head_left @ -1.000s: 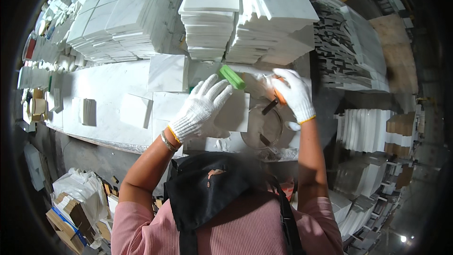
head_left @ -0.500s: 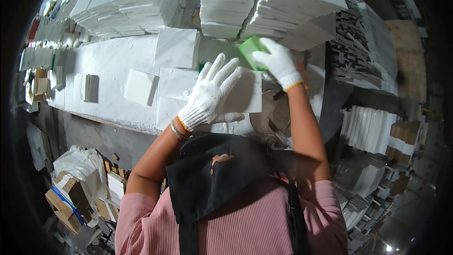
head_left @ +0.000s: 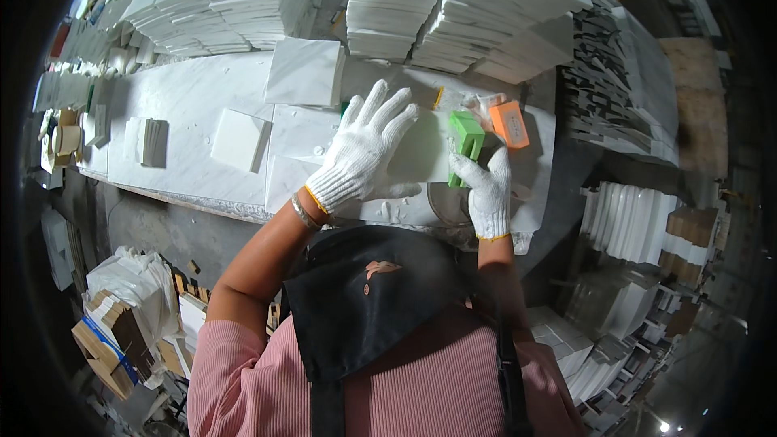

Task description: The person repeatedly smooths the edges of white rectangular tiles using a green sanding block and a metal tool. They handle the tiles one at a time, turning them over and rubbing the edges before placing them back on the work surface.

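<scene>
My left hand [head_left: 362, 146], in a white knitted glove, lies flat with fingers spread on a white marble tile [head_left: 422, 150]. The tile's left part is hidden beneath that glove. At the tile's right edge, my gloved right hand [head_left: 489, 198] grips a green sanding block [head_left: 467, 134], which stands upright against the edge. Just right of it sits an orange block [head_left: 509, 124] of similar shape. A bit of green shows behind my left fingers, too covered to name.
Tall stacks of marble tiles [head_left: 396, 8] line the table's [head_left: 186, 89] far side. A thicker tile pile [head_left: 303, 73], a lone tile [head_left: 239, 140] and a small upright bundle [head_left: 144, 142] occupy its left. A round dark disc [head_left: 447, 204] lies near the front edge.
My right hand has brought the green sanding block from beyond the tile's far edge toward me, to its right edge. The orange block has come into fuller view. My left hand stays on the tile.
</scene>
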Available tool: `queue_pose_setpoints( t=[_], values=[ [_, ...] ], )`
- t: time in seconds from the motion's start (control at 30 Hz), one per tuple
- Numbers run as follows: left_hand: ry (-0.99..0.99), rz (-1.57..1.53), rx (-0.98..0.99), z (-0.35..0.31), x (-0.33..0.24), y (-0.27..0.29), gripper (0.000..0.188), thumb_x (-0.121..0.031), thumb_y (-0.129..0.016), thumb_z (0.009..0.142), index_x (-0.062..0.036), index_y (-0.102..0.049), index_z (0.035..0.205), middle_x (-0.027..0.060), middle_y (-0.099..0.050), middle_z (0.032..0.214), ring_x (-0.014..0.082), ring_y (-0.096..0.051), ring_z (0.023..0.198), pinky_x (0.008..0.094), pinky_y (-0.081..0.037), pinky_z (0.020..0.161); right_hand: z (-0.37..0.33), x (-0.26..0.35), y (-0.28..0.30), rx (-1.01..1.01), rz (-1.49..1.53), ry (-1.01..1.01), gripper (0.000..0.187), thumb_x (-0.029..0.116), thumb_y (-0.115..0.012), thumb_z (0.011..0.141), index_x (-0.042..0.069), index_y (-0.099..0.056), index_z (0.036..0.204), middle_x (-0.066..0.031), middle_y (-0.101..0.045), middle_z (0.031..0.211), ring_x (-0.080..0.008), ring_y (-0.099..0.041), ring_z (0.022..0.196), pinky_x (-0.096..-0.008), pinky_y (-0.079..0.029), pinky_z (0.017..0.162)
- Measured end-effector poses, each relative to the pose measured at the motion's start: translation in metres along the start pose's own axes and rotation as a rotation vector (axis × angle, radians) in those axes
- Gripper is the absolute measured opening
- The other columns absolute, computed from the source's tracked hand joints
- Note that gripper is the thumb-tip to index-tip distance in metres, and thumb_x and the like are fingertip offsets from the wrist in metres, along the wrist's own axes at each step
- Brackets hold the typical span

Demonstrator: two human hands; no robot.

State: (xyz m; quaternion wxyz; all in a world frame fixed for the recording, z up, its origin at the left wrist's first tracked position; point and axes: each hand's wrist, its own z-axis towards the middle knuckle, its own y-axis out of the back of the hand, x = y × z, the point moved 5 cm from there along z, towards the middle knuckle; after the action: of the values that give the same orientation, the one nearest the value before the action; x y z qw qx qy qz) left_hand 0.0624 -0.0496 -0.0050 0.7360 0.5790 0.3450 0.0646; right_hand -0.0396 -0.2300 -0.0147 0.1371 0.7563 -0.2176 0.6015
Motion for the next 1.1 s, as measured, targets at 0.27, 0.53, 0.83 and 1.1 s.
queue_pose_setpoints(
  t=[0.27,0.53,0.83,1.1],
  values=[
    [0.031,0.097,-0.002,0.003,-0.002,-0.005,0.114,-0.070,-0.073,0.067,-0.0050,-0.032,0.152,0.0171,-0.027,0.159,0.0449,-0.020,0.147,0.0574,-0.023,0.118,-0.002,-0.015,-0.001,-0.008,0.196,-0.066,0.052,0.005,-0.068,0.088,0.003,-0.049,0.136,-0.0057,-0.061,0.116,-0.0128,-0.061,0.098,-0.0275,-0.051,0.086],
    [-0.010,0.020,-0.030,0.002,-0.001,-0.004,0.113,-0.071,-0.073,0.067,-0.0038,-0.036,0.150,0.0171,-0.031,0.157,0.0456,-0.023,0.146,0.0565,-0.030,0.114,-0.012,-0.012,0.002,0.049,0.029,-0.020,0.056,0.016,-0.059,0.096,-0.001,-0.042,0.147,-0.0030,-0.054,0.132,-0.0098,-0.053,0.110,-0.0270,-0.044,0.098],
    [-0.030,0.095,-0.073,0.002,0.001,-0.010,0.111,-0.068,-0.074,0.066,-0.0036,-0.038,0.148,0.0166,-0.032,0.156,0.0450,-0.024,0.145,0.0537,-0.030,0.115,0.006,0.003,0.003,0.173,0.162,-0.151,0.070,0.010,-0.065,0.089,0.007,-0.036,0.152,-0.0076,-0.050,0.140,-0.0176,-0.057,0.117,-0.0330,-0.049,0.097],
    [-0.040,0.048,-0.056,0.002,0.001,-0.005,0.109,-0.068,-0.074,0.067,-0.0052,-0.038,0.148,0.0163,-0.033,0.156,0.0458,-0.024,0.145,0.0532,-0.030,0.115,0.007,0.029,-0.003,-0.139,-0.738,0.294,0.070,0.014,-0.082,0.077,0.002,-0.049,0.137,-0.0150,-0.058,0.127,-0.0276,-0.056,0.117,-0.0410,-0.045,0.100]
  ],
)
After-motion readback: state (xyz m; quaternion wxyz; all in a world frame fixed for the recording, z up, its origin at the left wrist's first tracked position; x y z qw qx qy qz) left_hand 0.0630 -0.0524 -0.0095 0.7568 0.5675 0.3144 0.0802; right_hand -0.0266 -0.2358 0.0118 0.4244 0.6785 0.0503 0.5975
